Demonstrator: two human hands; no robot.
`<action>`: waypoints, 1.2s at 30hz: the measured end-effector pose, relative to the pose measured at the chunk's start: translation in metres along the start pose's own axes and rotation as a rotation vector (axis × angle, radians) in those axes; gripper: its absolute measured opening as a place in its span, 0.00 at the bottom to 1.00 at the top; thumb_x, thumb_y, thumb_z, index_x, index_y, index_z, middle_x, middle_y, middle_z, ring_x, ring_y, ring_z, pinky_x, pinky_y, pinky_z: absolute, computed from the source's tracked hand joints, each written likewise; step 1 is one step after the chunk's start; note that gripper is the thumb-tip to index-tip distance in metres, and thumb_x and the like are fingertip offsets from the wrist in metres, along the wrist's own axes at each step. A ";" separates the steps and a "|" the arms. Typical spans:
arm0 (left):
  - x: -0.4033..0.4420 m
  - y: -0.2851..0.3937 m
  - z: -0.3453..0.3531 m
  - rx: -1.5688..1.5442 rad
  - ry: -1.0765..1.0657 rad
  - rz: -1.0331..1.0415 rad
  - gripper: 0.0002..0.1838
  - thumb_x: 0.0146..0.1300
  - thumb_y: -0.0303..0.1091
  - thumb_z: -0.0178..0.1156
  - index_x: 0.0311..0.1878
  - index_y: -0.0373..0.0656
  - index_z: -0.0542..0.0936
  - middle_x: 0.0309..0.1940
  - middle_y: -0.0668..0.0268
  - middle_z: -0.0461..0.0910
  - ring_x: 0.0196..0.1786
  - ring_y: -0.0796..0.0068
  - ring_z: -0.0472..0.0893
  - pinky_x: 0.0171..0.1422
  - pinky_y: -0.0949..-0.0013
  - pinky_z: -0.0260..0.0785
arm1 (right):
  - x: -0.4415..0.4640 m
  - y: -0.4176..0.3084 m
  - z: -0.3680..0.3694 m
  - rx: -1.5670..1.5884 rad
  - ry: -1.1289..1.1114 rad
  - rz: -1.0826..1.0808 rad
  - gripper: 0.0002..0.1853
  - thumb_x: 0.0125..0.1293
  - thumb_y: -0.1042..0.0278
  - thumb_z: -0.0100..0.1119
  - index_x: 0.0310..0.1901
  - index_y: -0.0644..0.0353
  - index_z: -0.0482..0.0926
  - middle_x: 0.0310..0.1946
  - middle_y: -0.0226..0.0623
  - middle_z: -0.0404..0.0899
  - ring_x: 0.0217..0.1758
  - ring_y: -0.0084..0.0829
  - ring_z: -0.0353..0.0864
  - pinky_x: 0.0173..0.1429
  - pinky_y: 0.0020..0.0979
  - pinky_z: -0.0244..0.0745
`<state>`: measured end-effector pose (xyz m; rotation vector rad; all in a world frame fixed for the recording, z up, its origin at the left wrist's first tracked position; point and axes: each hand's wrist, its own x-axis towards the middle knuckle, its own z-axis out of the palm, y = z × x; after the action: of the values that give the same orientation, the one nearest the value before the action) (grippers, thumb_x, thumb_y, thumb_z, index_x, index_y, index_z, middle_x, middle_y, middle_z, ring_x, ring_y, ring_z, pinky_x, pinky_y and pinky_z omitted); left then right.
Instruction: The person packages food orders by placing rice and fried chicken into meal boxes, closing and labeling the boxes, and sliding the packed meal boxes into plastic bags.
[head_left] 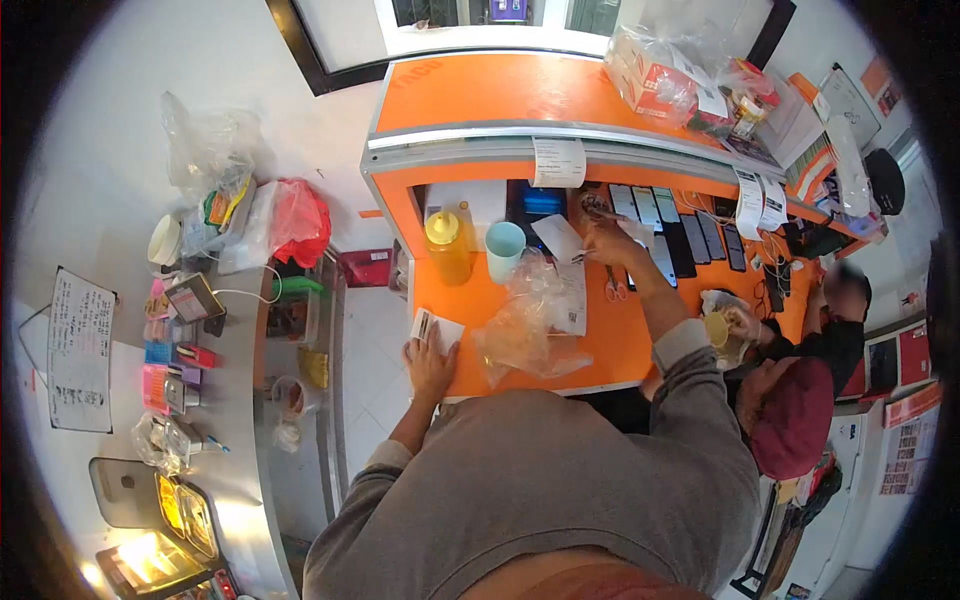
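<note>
Orange counter (625, 345) bears crumpled clear bag (528, 330), lying between two hands. Left hand (432, 368), unclenched, lies over white card (446, 329) at counter's left edge. Right hand (608, 243) reaches beside white paper (557, 238); cannot tell if gripping. Scissors (615, 288) near right hand.

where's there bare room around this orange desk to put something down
On the orange desk, between the yellow bottle, the plastic bag and the white item under the left hand. The counter top above also looks bare, left of the bagged box. It is crowded around the right hand, with phones and scissors close by.
</note>
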<state>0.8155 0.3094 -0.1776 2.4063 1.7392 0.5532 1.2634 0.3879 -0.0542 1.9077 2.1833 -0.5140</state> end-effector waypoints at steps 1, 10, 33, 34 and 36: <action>0.000 0.001 -0.003 -0.014 -0.017 -0.005 0.35 0.64 0.56 0.55 0.68 0.44 0.65 0.53 0.54 0.76 0.60 0.57 0.69 0.71 0.47 0.48 | -0.005 0.001 -0.011 0.077 0.092 0.020 0.07 0.54 0.65 0.63 0.33 0.56 0.85 0.42 0.41 0.83 0.50 0.42 0.79 0.60 0.43 0.68; 0.001 0.002 -0.003 -0.016 -0.072 -0.032 0.34 0.64 0.55 0.54 0.68 0.45 0.65 0.54 0.54 0.75 0.59 0.57 0.69 0.71 0.47 0.46 | -0.074 0.007 -0.117 0.172 0.329 -0.053 0.10 0.55 0.64 0.63 0.36 0.61 0.83 0.37 0.42 0.83 0.41 0.39 0.82 0.48 0.38 0.74; -0.001 0.000 0.004 -0.006 -0.026 0.006 0.33 0.64 0.53 0.56 0.68 0.47 0.66 0.59 0.53 0.73 0.62 0.56 0.68 0.70 0.47 0.47 | -0.057 -0.020 -0.107 -0.196 1.245 0.106 0.15 0.67 0.58 0.54 0.53 0.50 0.77 0.51 0.33 0.76 0.59 0.39 0.70 0.62 0.44 0.62; -0.002 -0.002 0.007 -0.005 -0.018 0.019 0.33 0.64 0.54 0.56 0.68 0.47 0.66 0.60 0.53 0.72 0.62 0.56 0.68 0.70 0.47 0.46 | -0.056 -0.024 -0.104 -0.242 1.270 0.116 0.15 0.67 0.57 0.54 0.52 0.50 0.78 0.51 0.34 0.76 0.59 0.40 0.70 0.62 0.44 0.62; -0.002 -0.006 0.011 -0.006 0.007 0.043 0.33 0.64 0.54 0.55 0.68 0.47 0.66 0.60 0.54 0.72 0.62 0.56 0.68 0.71 0.47 0.46 | -0.056 -0.033 -0.106 -0.340 1.325 0.130 0.15 0.66 0.56 0.55 0.50 0.51 0.78 0.50 0.35 0.75 0.59 0.41 0.70 0.62 0.45 0.63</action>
<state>0.8142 0.3111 -0.1901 2.4465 1.6894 0.5720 1.2474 0.3738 0.0680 2.4146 2.3586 1.4537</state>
